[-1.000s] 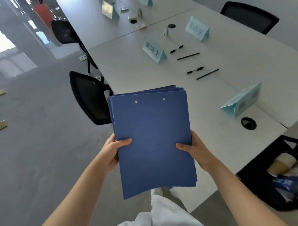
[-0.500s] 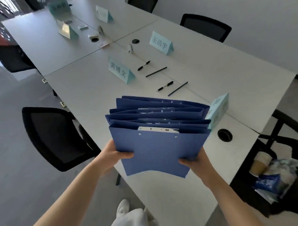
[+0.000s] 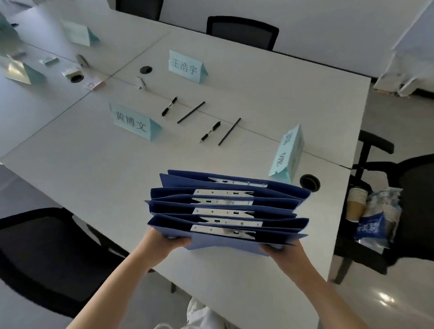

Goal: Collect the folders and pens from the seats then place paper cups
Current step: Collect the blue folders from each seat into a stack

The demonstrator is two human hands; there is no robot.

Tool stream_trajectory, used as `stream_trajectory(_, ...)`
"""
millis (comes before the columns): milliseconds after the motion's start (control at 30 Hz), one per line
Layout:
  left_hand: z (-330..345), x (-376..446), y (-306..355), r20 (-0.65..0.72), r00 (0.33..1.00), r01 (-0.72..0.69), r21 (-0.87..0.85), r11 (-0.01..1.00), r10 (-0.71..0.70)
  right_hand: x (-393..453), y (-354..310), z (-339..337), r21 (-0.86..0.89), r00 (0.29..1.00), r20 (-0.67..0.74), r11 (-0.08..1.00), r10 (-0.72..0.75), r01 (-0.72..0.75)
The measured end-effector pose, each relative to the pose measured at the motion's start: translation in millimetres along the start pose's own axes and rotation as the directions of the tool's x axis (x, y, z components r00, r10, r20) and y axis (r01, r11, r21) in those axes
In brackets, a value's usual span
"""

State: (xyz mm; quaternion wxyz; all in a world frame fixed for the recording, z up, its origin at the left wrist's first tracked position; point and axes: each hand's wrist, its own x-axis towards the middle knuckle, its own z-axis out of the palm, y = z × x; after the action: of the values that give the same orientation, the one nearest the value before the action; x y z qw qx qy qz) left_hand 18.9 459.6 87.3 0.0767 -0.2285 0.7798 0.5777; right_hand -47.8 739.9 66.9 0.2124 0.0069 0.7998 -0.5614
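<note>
A stack of several blue folders (image 3: 226,243) stands on edge, fanned apart so that their metal clips show, low over the white table (image 3: 92,174). My left hand (image 3: 167,241) grips the stack's lower left corner and my right hand (image 3: 280,249) grips its lower right corner. Beyond the stack lie two black pens (image 3: 169,106) (image 3: 209,131), each beside a thin black pencil (image 3: 191,112) (image 3: 229,131). Brown paper cups (image 3: 356,205) stand stacked on the seat of a black chair (image 3: 421,206) at the right.
Teal name cards stand on the table: one (image 3: 133,122) in the middle, one (image 3: 186,66) further back, one (image 3: 287,154) just behind the folders. A cable hole (image 3: 309,182) lies near the right edge. A blue-and-white packet (image 3: 374,219) lies beside the cups. Another black chair (image 3: 43,254) stands at the left.
The folders were tipped from flat-facing to standing on edge and fanned open, and lowered toward the table. My view swung right, bringing the chair with the cups further into sight.
</note>
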Motion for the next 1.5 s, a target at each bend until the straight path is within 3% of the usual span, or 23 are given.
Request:
stream_trajectory(100, -10, 7, -3, 0.05, 0.999, -0.022, 0.028, 0.999, 0.02, -11, 1, 11, -0.038, 0.998, -0.061, 0.999, 0.021, -0.023)
stream_trajectory(400, -10, 14, -20, 0.186, 0.982, -0.035, 0.081, 0.996, 0.02, -27, -1, 18, -0.003, 0.996, 0.002, 0.996, 0.089, -0.089)
stream_trajectory(733, -1, 30, -34, 0.217, 0.974, -0.094, 0.125, 0.988, 0.066, -16, 14, 17, -0.008, 0.99, 0.005, 0.99, 0.144, -0.144)
stream_trajectory(1033, 12, 41, -43, 0.1, 0.984, -0.147, 0.001, 0.989, 0.146, -1, 24, 18, 0.007, 0.995, -0.018, 0.995, 0.098, -0.097)
stream_trajectory(1167, 8, 50, -39, 0.166, 0.974, -0.157, 0.02, 0.987, 0.152, -2, 26, 12, 0.031, 0.994, 0.015, 0.994, 0.106, -0.107)
stream_trajectory(1333, 7, 70, -20, 0.363, 0.932, -0.071, 0.137, 0.988, 0.016, -7, 31, -5, 0.067, 0.983, 0.052, 0.982, 0.176, -0.179)
stream_trajectory(1500, 29, 90, -11, 0.406, 0.899, 0.092, 0.195, 0.976, -0.166, -8, 44, -21, 0.128, 0.924, 0.082, 0.915, 0.374, -0.382)
